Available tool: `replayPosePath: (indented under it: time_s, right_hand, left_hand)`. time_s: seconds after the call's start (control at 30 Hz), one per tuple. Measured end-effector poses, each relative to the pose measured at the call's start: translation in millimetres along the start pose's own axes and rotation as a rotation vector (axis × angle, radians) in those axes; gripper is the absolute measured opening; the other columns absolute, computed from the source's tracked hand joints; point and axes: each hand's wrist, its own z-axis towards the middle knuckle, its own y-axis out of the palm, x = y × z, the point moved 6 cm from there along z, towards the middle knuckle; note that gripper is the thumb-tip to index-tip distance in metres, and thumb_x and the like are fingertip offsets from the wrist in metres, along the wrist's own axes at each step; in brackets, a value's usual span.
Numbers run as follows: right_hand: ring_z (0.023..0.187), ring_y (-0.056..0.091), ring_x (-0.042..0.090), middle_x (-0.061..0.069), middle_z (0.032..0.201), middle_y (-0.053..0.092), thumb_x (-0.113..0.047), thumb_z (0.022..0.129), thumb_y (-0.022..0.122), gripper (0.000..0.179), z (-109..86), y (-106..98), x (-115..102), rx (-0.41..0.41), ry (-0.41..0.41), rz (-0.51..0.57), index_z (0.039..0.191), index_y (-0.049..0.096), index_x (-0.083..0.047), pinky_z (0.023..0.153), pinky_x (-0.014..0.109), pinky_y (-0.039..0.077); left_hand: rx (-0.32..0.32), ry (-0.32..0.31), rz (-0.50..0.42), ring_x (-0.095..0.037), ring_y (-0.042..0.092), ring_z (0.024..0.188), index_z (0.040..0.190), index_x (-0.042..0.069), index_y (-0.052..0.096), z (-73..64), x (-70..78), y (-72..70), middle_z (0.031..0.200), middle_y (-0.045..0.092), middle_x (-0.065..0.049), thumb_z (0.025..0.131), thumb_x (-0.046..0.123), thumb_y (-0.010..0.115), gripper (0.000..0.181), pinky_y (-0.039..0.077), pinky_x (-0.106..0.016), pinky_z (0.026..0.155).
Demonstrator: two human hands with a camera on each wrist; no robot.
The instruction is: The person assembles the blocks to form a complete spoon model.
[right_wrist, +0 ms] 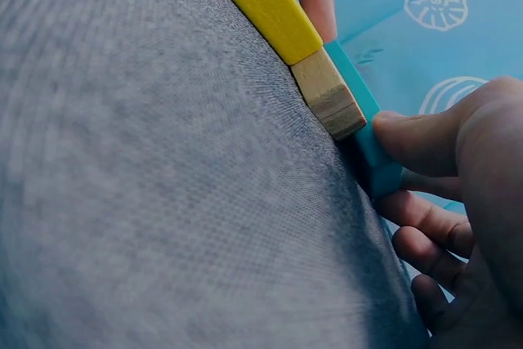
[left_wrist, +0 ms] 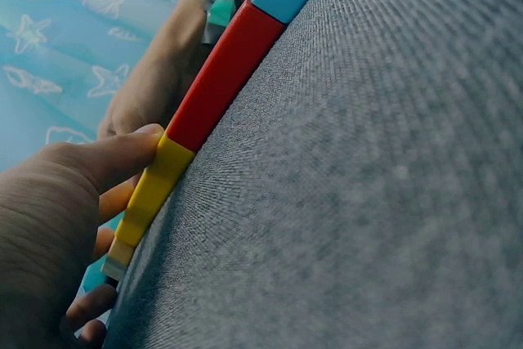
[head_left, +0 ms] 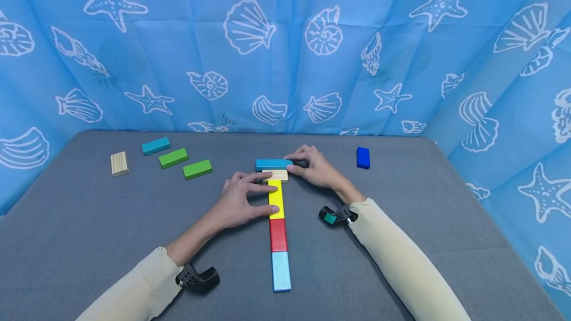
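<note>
A row of blocks runs up the middle of the table: a light blue block [head_left: 281,272], a red block [head_left: 278,235], a yellow block [head_left: 276,197] and a plain wooden block [head_left: 280,176]. Across the far end lies a teal block [head_left: 269,164], so the row forms a T. My left hand [head_left: 241,201] touches the yellow block with its thumb and a finger; another fingertip is at the wooden block. At the teal block's right end, my right hand [head_left: 314,166] pinches it between thumb and fingers, seen closely in the right wrist view.
To the far left lie a wooden block [head_left: 119,164], a second teal block [head_left: 156,145] and two green blocks [head_left: 174,158]. One dark blue block [head_left: 363,157] is at the right. Behind the grey table [head_left: 401,241] hangs a blue shell-print curtain [head_left: 285,38].
</note>
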Motion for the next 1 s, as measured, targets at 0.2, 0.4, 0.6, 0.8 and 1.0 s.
replayPosePath:
  time_s: [0.2,0.4,0.6,0.8,1.0]
  right_hand:
    - [0.112,0.048,0.028,0.008,0.114,0.06,-0.02,0.099,0.066,0.032,0.0,-0.5,1.2,-0.011,0.005,0.016,0.128,0.071,-0.008,0.093,0.048,0.037]
    - [0.111,0.047,0.028,0.007,0.114,0.06,-0.015,0.099,0.062,0.032,-0.4,-1.8,1.7,-0.016,0.012,0.022,0.129,0.071,-0.008,0.092,0.047,0.036]
    - [0.111,0.047,0.027,0.007,0.113,0.06,-0.015,0.099,0.062,0.032,-0.4,-1.5,2.4,-0.018,0.018,0.027,0.129,0.071,-0.009,0.091,0.045,0.037]
    - [0.112,0.047,0.026,0.006,0.114,0.06,-0.016,0.099,0.062,0.033,-0.6,-1.6,2.8,-0.014,0.031,0.044,0.13,0.07,-0.01,0.091,0.045,0.037]
    - [0.106,0.053,0.025,0.007,0.112,0.062,-0.019,0.099,0.064,0.035,-0.3,-5.2,3.6,0.023,0.027,0.082,0.133,0.068,-0.009,0.09,0.041,0.043]
  left_hand:
    - [0.005,0.007,-0.003,-0.029,0.038,0.13,0.124,0.028,0.075,-0.2,0.0,-0.4,0.15,0.051,0.009,0.081,0.049,0.083,0.048,0.03,-0.054,0.095]
    - [0.012,0.017,-0.006,-0.028,0.039,0.129,0.123,0.028,0.076,-0.1,0.1,-0.4,0.15,0.051,0.009,0.08,0.048,0.084,0.048,0.03,-0.054,0.095]
    - [0.012,0.02,-0.007,-0.029,0.038,0.13,0.123,0.028,0.076,-0.1,0.0,-0.2,0.15,0.051,0.009,0.08,0.048,0.084,0.048,0.029,-0.055,0.095]
    - [0.01,0.015,-0.003,-0.029,0.039,0.129,0.123,0.028,0.076,-0.2,-0.6,0.1,0.15,0.052,0.008,0.081,0.049,0.083,0.048,0.03,-0.055,0.095]
    - [0.008,0.008,-0.002,-0.028,0.038,0.13,0.123,0.028,0.076,-1.1,-1.1,0.2,0.15,0.052,0.008,0.081,0.05,0.083,0.048,0.03,-0.055,0.095]
